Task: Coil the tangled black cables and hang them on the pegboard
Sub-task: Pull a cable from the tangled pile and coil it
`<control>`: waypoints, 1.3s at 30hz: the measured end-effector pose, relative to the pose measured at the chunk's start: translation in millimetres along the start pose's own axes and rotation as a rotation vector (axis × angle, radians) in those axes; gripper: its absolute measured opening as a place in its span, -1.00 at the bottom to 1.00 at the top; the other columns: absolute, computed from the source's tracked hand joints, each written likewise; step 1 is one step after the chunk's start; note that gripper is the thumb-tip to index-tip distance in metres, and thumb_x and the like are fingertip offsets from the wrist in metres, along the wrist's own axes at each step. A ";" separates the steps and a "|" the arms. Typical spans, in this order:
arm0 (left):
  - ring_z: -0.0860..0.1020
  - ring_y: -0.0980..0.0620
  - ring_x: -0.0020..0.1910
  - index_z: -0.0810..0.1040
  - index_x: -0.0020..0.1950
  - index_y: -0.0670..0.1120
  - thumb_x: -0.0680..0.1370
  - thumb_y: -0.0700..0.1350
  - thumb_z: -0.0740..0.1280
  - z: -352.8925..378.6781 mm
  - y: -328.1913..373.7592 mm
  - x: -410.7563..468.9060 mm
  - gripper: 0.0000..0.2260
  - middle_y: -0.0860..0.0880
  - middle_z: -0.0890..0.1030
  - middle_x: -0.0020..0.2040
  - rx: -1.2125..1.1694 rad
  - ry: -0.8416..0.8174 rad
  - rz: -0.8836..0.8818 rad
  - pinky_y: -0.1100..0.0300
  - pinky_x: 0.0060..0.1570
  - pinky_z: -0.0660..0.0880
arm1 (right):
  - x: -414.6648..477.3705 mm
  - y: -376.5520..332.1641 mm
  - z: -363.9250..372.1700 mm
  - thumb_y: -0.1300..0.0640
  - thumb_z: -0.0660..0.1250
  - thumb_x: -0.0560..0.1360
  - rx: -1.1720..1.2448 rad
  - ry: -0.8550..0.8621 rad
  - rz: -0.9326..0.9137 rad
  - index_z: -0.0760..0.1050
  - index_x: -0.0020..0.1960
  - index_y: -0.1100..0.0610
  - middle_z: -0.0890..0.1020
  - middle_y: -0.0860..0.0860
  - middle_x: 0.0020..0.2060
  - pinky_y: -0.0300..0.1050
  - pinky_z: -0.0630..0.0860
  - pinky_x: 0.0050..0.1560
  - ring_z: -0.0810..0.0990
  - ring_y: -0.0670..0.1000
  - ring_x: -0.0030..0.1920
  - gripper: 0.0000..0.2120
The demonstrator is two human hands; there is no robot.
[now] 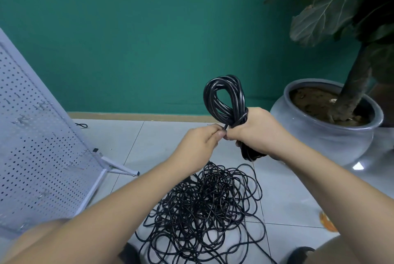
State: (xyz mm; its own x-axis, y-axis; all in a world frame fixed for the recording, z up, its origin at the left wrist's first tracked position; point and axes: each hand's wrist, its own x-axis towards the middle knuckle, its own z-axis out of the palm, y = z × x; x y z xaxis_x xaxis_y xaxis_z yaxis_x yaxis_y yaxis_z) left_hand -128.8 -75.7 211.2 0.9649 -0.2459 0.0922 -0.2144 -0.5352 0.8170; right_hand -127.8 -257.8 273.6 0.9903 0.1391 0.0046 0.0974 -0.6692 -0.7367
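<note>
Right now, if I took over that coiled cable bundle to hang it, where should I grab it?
Probably the upright loop of the coiled cable bundle, reached from above: it stands open and clear, while the right hand grips the wrapped waist and the left hand pinches the loose end there.

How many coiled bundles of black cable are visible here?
1: the coiled bundle stands in the right hand, its end pinched by the left hand. None hangs on the visible part of the pegboard; the tangled pile on the floor could hide more.
</note>
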 end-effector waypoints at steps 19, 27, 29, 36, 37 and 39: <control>0.68 0.06 -0.21 0.55 0.10 0.07 0.70 -0.14 0.28 -29.7 31.7 -28.7 -0.89 0.04 0.71 -0.20 0.035 -0.008 0.084 0.11 -0.21 0.54 | 21.0 13.9 39.4 0.07 0.44 0.45 -0.144 0.020 0.006 0.39 0.08 0.02 0.67 0.05 -0.15 0.00 0.56 -0.11 0.63 0.13 -0.10 -0.71; 0.71 0.07 0.12 0.57 0.41 0.04 0.72 -0.19 0.32 -54.6 21.3 -31.6 -0.72 0.06 0.77 0.09 -0.130 -0.113 0.160 -0.03 0.29 0.58 | 20.6 5.1 45.9 0.01 0.47 0.51 -0.149 0.049 -0.008 0.42 0.08 0.02 0.64 0.06 -0.18 -0.04 0.41 -0.33 0.52 0.05 -0.26 -0.73; 0.72 0.08 0.05 0.58 0.41 -0.02 0.74 -0.23 0.28 -55.1 19.0 -30.7 -0.73 0.07 0.77 0.04 -0.099 -0.067 0.218 0.08 0.21 0.61 | 17.9 2.0 45.8 -0.03 0.48 0.52 -0.126 0.048 -0.015 0.44 0.12 0.01 0.66 0.05 -0.15 -0.03 0.46 -0.28 0.54 0.05 -0.24 -0.71; 0.54 -0.03 -0.19 0.72 -0.03 -0.13 0.68 0.11 0.32 -46.3 14.4 -21.2 -0.65 -0.07 0.57 -0.20 0.042 0.276 0.300 -0.06 -0.15 0.47 | 8.5 -6.1 52.6 0.15 0.44 0.44 0.019 0.026 0.006 0.49 0.05 -0.05 0.67 -0.03 -0.13 -0.07 0.47 -0.23 0.57 0.00 -0.20 -0.76; 0.54 -0.02 -0.19 0.72 -0.05 -0.09 0.67 0.14 0.32 -45.0 15.0 -20.7 -0.65 -0.07 0.57 -0.20 0.040 0.292 0.293 -0.05 -0.15 0.46 | 8.7 -6.2 52.5 0.15 0.44 0.44 0.030 0.035 0.008 0.49 0.04 -0.05 0.66 -0.03 -0.14 -0.07 0.45 -0.24 0.56 -0.01 -0.20 -0.77; 0.52 0.03 -0.22 0.74 -0.09 -0.02 0.66 0.13 0.37 -45.0 16.4 -20.9 -0.70 -0.02 0.56 -0.23 0.051 0.313 0.283 0.06 -0.21 0.44 | 9.0 -6.2 51.3 0.15 0.44 0.43 0.057 0.063 0.011 0.50 0.03 -0.06 0.66 -0.04 -0.14 -0.07 0.45 -0.24 0.56 -0.01 -0.21 -0.78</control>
State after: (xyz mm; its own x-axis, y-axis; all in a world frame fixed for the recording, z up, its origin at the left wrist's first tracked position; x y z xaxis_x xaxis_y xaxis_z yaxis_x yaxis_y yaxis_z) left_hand -145.7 -43.0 248.3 0.8648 -0.1361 0.4833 -0.4770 -0.5233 0.7062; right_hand -124.5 -214.9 243.4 0.9957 0.0842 0.0377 0.0824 -0.6276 -0.7741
